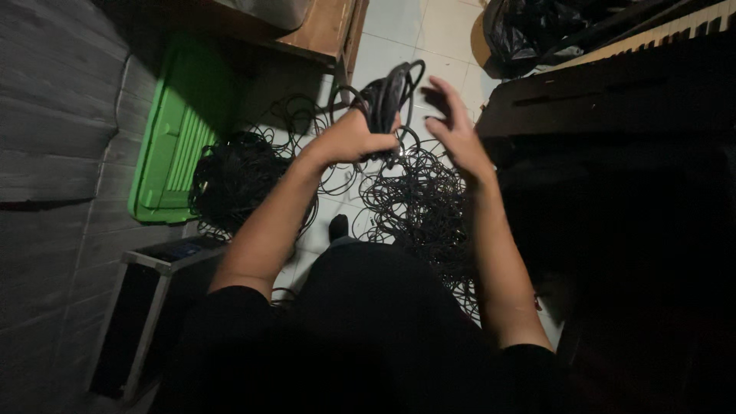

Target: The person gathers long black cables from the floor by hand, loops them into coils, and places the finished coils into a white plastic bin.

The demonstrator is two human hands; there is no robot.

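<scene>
Left hand (354, 138) clenched around a coiled black cable bundle (387, 96), upper centre of frame; right hand (454, 130) released, fingers spread just beside it. Bundle looks limp, light, tangle-prone: best gripped mid-coil.

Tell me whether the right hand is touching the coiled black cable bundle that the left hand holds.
Apart. The head view shows the right hand open beside the coiled cable bundle, with pale floor tile visible between its fingers and the coil, which the left hand grips.

A green plastic crate (178, 138) stood at the left, by a grey plank wall (54, 115). A black bag (529, 31) lay far right, beside keyboard keys (675, 27).
</scene>
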